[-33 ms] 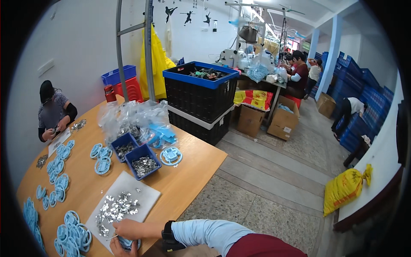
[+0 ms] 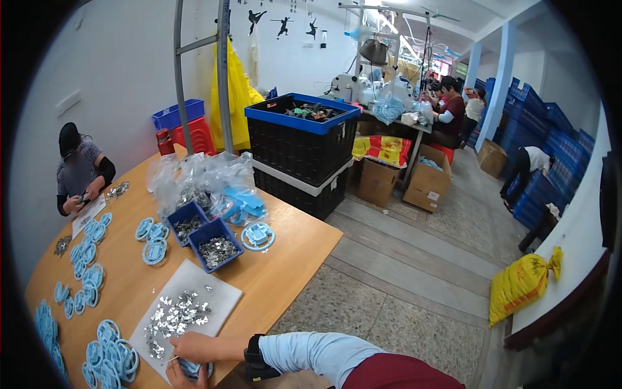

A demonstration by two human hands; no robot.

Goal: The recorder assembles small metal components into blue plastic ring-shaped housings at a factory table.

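Observation:
At the lower edge, my right hand (image 2: 194,347) is closed in a pinch over the near end of a white mat (image 2: 223,295). A thin pale stick (image 2: 168,360) juts out from its fingers. Just below it, my left hand (image 2: 181,376) is partly cut off by the picture's edge, its fingers round a light-blue plastic piece (image 2: 192,369). Small shiny metal pieces (image 2: 178,314) lie scattered on the mat beyond my hands. To the left is a heap of light-blue ring-shaped plastic pieces (image 2: 110,353).
Two blue bins (image 2: 223,260) of metal bits stand behind the mat, beside clear plastic bags (image 2: 194,172). More light-blue pieces lie about the wooden table (image 2: 298,243). Across it sits another person (image 2: 84,168), hands at work. Stacked black crates (image 2: 295,146) stand past the table's far edge.

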